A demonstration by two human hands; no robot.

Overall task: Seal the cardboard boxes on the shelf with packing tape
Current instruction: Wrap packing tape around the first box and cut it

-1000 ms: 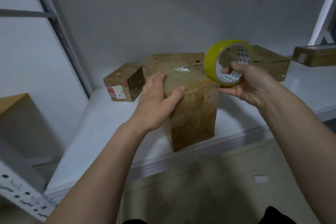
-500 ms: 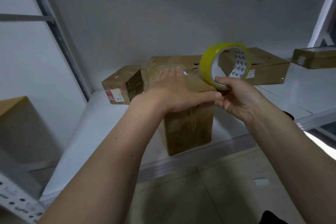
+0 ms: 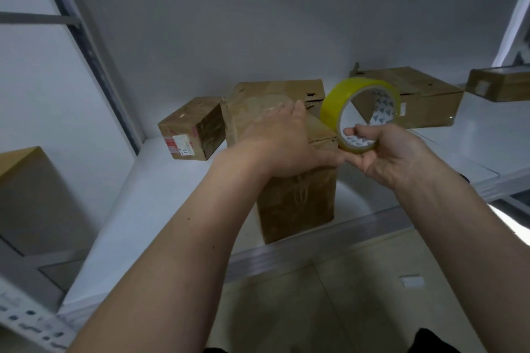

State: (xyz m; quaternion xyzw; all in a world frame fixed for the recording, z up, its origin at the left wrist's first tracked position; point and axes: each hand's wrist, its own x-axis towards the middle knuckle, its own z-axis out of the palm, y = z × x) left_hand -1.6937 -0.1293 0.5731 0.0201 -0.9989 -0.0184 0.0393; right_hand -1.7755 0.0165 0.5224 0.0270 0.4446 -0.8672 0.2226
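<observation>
At the far left, a plain brown box (image 3: 27, 198) sits on a lower level beside the grey shelf upright (image 3: 94, 57). On the white shelf (image 3: 160, 203), a small box (image 3: 190, 127) with a red-and-white label lies near the back corner. Just right of it stands the tall box (image 3: 298, 195) at the shelf's front edge, its top glossy with clear tape. The left hand (image 3: 282, 142) lies flat on that top, fingers straight and pressed down, thumb stretched toward the right edge. Behind it a second box (image 3: 282, 89) shows. The right hand (image 3: 384, 156) grips the yellow tape roll (image 3: 360, 113) at the tall box's upper right corner, thumb hooked inside the core, fingers curled under the rim; the roll stands on edge. Further right a flat wide box (image 3: 421, 94) rests on the shelf, and another box (image 3: 500, 84) sits at the frame's right edge.
</observation>
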